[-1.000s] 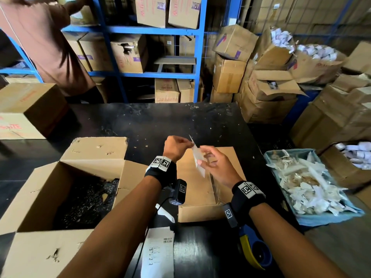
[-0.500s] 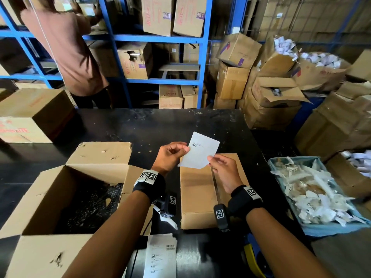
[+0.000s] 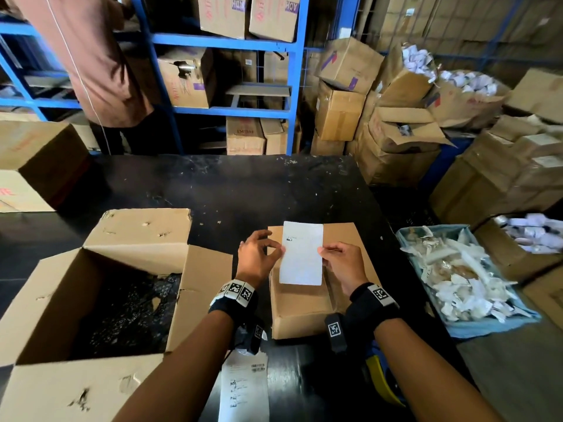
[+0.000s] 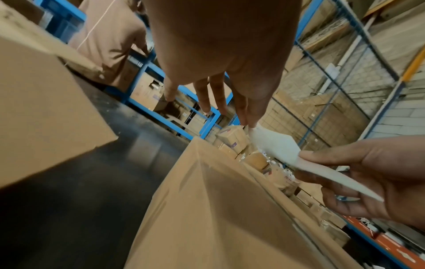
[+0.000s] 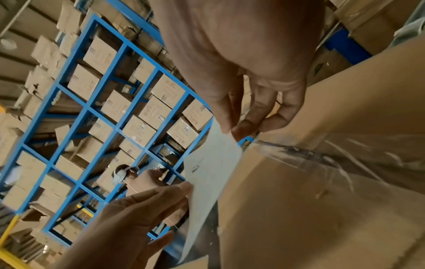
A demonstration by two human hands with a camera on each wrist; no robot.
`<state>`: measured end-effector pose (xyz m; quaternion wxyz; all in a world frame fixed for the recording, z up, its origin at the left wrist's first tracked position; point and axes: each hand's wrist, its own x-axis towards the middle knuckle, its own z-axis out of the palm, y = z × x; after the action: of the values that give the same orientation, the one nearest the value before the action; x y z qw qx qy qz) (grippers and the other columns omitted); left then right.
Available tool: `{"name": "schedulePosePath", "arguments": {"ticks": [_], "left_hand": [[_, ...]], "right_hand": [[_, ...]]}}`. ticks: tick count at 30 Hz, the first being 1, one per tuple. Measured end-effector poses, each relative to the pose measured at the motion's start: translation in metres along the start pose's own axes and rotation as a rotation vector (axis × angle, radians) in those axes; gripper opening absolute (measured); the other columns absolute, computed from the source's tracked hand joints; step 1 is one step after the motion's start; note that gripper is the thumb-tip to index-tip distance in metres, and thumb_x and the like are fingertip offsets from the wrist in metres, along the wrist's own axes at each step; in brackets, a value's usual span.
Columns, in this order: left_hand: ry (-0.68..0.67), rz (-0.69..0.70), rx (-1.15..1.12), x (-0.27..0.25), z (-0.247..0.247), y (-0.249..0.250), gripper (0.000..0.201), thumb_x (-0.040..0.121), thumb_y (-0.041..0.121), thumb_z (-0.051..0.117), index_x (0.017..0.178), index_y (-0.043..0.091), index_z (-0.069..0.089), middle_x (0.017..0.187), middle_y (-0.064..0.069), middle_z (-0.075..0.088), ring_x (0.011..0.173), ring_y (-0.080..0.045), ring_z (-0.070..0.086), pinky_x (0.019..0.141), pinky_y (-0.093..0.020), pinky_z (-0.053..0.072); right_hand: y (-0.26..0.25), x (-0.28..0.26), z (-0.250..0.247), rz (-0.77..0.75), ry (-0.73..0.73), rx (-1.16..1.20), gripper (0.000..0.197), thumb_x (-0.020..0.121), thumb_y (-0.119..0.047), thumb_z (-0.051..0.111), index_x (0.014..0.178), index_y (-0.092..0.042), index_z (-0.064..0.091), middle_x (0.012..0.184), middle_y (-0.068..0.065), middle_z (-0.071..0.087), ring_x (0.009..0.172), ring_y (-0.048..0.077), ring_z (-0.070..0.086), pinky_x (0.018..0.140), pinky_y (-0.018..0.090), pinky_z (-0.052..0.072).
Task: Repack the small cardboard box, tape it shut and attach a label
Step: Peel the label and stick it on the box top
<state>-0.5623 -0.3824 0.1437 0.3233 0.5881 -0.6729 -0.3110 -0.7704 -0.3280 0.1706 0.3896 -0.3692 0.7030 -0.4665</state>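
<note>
The small cardboard box (image 3: 301,309) lies closed on the black table, with clear tape along its top seam (image 5: 333,160). Both hands hold a white label (image 3: 301,254) over its top, printed side up. My left hand (image 3: 278,249) pinches the label's left edge between thumb and forefinger, its other fingers spread. My right hand (image 3: 323,251) pinches the right edge. In the left wrist view the label (image 4: 278,147) slopes a little above the box (image 4: 218,209). In the right wrist view the label (image 5: 214,167) hangs beside the box edge (image 5: 299,209).
A large open carton (image 3: 91,284) stands at the left, touching the small box's side. A printed label strip (image 3: 243,388) and a yellow-blue tape dispenser (image 3: 384,379) lie at the near edge. A blue bin of paper scraps (image 3: 475,325) sits right. Another person (image 3: 91,56) stands at the blue shelving.
The label went from edge-on between my hands to flat and face up, then came down over the box top. Both hands moved apart to its side edges.
</note>
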Motion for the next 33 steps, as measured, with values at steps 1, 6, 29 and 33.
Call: {"name": "schedulePosePath", "arguments": {"ticks": [1, 6, 29, 33], "left_hand": [[-0.016, -0.011, 0.001, -0.002, 0.005, -0.004, 0.010, 0.081, 0.046, 0.075, 0.078, 0.037, 0.074, 0.132, 0.011, 0.058, 0.110, -0.011, 0.056, 0.109, -0.055, 0.039], [-0.061, -0.139, -0.130, -0.013, 0.022, -0.018, 0.025, 0.075, 0.045, 0.081, 0.074, 0.046, 0.056, 0.122, 0.005, 0.067, 0.110, -0.021, 0.065, 0.103, -0.056, 0.046], [-0.017, -0.316, -0.039, -0.012, 0.037, -0.027, 0.030, 0.072, 0.045, 0.081, 0.070, 0.038, 0.052, 0.110, 0.007, 0.071, 0.102, -0.016, 0.067, 0.099, -0.052, 0.048], [-0.010, -0.293, 0.011, -0.013, 0.037, -0.026, 0.030, 0.074, 0.046, 0.079, 0.069, 0.041, 0.051, 0.111, 0.007, 0.070, 0.104, -0.016, 0.066, 0.104, -0.053, 0.043]], "right_hand": [[0.004, 0.000, 0.001, 0.012, 0.022, -0.023, 0.004, 0.092, -0.011, 0.073, 0.096, -0.011, 0.074, 0.098, 0.001, 0.076, 0.096, 0.018, 0.071, 0.089, 0.038, 0.061], [0.017, 0.009, 0.006, 0.061, 0.054, -0.160, 0.001, 0.088, -0.011, 0.078, 0.089, -0.011, 0.077, 0.097, 0.005, 0.077, 0.090, 0.021, 0.072, 0.082, 0.034, 0.061], [0.037, 0.043, 0.023, -0.027, -0.049, -0.603, 0.021, 0.088, -0.031, 0.078, 0.107, -0.022, 0.079, 0.111, -0.001, 0.077, 0.106, 0.026, 0.068, 0.103, 0.049, 0.046], [0.037, 0.042, 0.024, -0.035, -0.044, -0.624, 0.017, 0.090, -0.032, 0.076, 0.105, -0.024, 0.079, 0.109, -0.003, 0.077, 0.105, 0.025, 0.067, 0.102, 0.047, 0.044]]}}
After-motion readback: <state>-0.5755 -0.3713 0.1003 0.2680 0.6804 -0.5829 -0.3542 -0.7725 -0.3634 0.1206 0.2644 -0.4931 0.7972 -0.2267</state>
